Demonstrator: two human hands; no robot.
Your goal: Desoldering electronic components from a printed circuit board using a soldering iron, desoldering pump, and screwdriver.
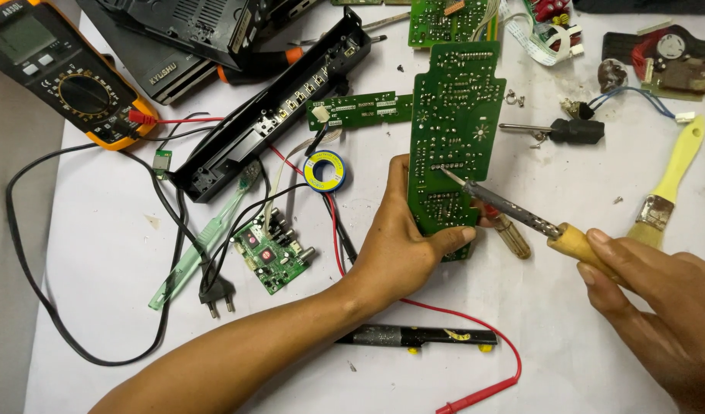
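Gripping the lower end of a long green circuit board (453, 123), the left hand (402, 245) has its thumb across the board's bottom edge and its fingers hidden behind it; the board lies lengthwise up the middle of the white-covered table (99, 253), solder side up. The right hand (659, 307) is closed around the wooden handle of a soldering iron (513, 211), whose metal shaft slants up and to the left; its tip touches the board near a row of solder joints at mid-length. A small amber-handled tool (513, 238) lies just under the iron's shaft, beside the left thumb.

Left of the board sits a blue and yellow spool of solder wire (325, 170); near it lie a narrow green strip board (360, 111) and a long black plastic front panel (276, 115). A small square green board with black wires (272, 253) rests further down, next to a two-pin plug (216, 295) and a pale green toothbrush (203, 245). An orange and black multimeter (61, 69) occupies the upper left corner; its red probe lead (475, 395) runs under the left forearm to the near edge. A black tube with yellow feet (417, 336) lies below the left wrist. On the right, well apart from the hands, lie a yellow-handled paintbrush (670, 180) and a black screwdriver (555, 130).
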